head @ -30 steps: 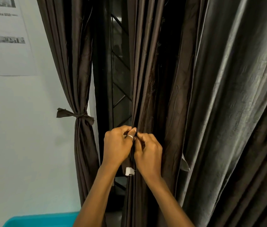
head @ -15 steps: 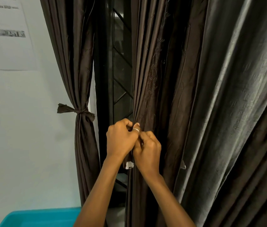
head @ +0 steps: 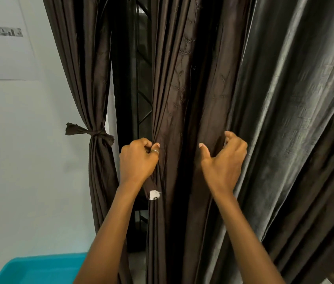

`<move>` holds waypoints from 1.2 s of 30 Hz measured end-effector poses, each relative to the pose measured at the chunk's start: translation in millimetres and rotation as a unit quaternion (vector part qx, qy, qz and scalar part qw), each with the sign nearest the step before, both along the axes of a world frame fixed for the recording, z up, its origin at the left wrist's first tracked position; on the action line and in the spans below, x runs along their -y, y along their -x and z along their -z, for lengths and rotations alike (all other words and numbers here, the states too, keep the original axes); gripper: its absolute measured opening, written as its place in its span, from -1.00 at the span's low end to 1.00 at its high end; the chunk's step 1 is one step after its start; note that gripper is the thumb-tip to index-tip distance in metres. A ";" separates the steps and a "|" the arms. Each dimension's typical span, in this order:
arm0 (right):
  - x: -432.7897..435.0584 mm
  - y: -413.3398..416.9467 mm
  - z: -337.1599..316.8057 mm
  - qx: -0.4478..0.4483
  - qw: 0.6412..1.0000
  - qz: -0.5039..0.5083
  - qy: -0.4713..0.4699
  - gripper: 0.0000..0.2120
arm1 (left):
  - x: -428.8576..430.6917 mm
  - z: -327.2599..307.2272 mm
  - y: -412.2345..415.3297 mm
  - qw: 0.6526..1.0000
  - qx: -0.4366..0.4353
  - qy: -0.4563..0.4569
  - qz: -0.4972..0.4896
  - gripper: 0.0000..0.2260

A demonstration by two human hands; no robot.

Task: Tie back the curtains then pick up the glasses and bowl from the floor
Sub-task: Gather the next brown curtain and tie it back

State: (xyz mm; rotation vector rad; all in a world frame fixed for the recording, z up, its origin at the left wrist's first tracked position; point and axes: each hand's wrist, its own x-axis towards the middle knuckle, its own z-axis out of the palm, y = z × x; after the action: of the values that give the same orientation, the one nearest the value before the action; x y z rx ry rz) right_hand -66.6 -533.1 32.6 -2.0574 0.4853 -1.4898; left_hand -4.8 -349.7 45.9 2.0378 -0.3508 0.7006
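A dark brown curtain (head: 182,89) hangs loose in front of me, with a greyer panel (head: 295,119) to its right. My left hand (head: 137,162) is shut on the curtain's left edge, and a brown tie strip with a white end (head: 153,194) hangs below the fist. My right hand (head: 223,160) is open, fingers curled against the folds further right, holding nothing. The left curtain (head: 84,58) is gathered and bound with a knotted brown tie (head: 92,133). No glasses or bowl are in view.
A dark window with metal bars (head: 141,99) shows between the curtains. A printed paper sheet (head: 4,37) hangs on the white wall at left. A teal plastic tub (head: 37,269) sits at the bottom left, beside my left forearm.
My hands were pressed together on the curtain edge. Now the right hand has let go and moved right, opening against the folds. The left hand stays gripping the edge.
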 end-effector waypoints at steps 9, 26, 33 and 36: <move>76.8 -5.5 -18.7 -0.105 0.982 -0.086 -0.135 -0.83 | -20.3 -9.3 -25.2 0.999 -0.017 -0.022 -0.023 -0.78; -32.0 -10.2 16.9 -0.035 0.988 -0.150 0.007 -0.83 | 26.6 5.4 7.6 1.000 0.013 0.002 0.006 -0.76; -55.3 -20.8 19.6 -0.064 0.981 -0.173 0.057 -0.88 | 22.8 5.9 9.7 0.999 0.018 0.011 0.043 -0.82; -59.4 -21.3 21.8 -0.057 0.980 -0.177 0.065 -0.87 | 18.4 5.7 9.7 0.998 0.010 0.000 0.063 -0.86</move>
State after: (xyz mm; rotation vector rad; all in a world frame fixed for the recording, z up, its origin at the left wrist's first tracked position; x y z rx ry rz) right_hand -45.2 -473.7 10.8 -2.1998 0.0558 -1.2240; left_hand -14.5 -368.1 40.2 1.9901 -0.4860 0.6427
